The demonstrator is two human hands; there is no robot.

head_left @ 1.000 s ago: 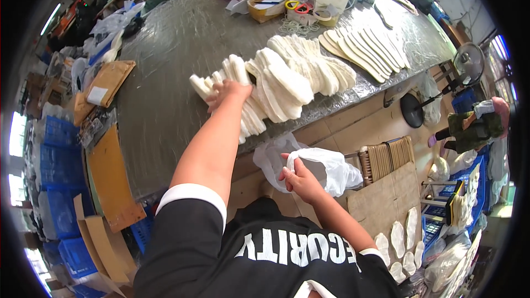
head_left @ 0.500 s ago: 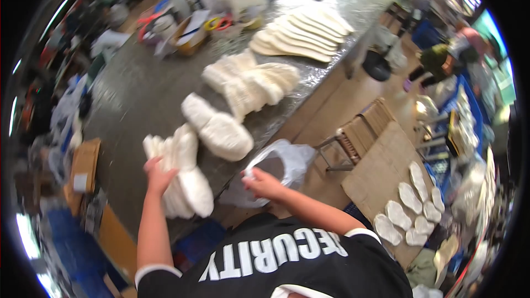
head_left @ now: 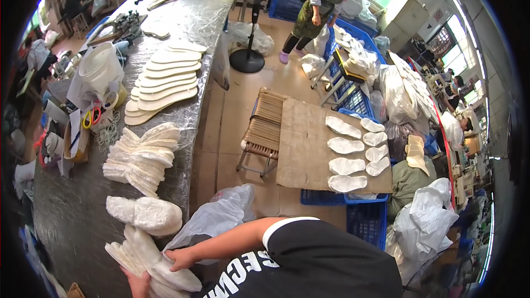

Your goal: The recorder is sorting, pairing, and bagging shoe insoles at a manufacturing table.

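A stack of white foam insoles (head_left: 144,255) lies at the near edge of the grey worktable (head_left: 66,215). My left hand (head_left: 138,285) grips the stack from below, and only part of this hand shows. My right hand (head_left: 178,257) clamps down on top of the same stack. A crumpled clear plastic bag (head_left: 216,215) hangs off the table edge just behind my right hand. Whether the hand also touches the bag is hidden. A wrapped bundle of white insoles (head_left: 146,213) lies just beyond the stack.
Farther up the table are a fanned pile of white insoles (head_left: 141,157), a row of beige insoles (head_left: 161,81) and a white bucket (head_left: 99,67). On the floor to the right are a cardboard sheet with insoles (head_left: 307,149), blue crates (head_left: 366,222), a fan (head_left: 252,16) and another person (head_left: 321,3).
My head has turned right, so the table now sits at the left. My right hand left the plastic bag and came onto the insole stack, which both hands now hold at the table edge.
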